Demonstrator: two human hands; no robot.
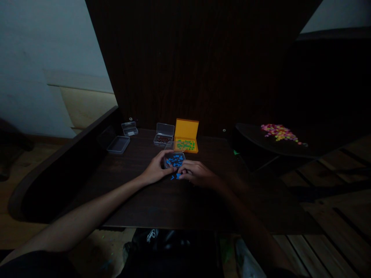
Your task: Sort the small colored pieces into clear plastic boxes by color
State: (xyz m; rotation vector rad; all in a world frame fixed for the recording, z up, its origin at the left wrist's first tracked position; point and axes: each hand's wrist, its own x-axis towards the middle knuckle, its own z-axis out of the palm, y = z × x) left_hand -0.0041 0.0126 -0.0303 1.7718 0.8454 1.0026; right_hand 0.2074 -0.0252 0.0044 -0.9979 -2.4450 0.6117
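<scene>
A clear plastic box (165,164) with small blue pieces (175,159) inside stands on the dark table. My left hand (156,168) grips it from the left, fingers around the far side and thumb along the near edge. Just to the right, my right hand (197,172) is closed, its fingertips pinched at a small blue piece (178,176) close to the table. Another loose blue piece (172,177) lies beside it, in front of the box. Dim light hides the exact shape of the pieces.
Behind the box stand an open yellow case (186,129) with green pieces and an open clear case (164,130) with dark reddish bits. Farther left are a clear tray (118,144) and a small clear case (130,129). Colourful beads (279,133) lie on a dark surface at right.
</scene>
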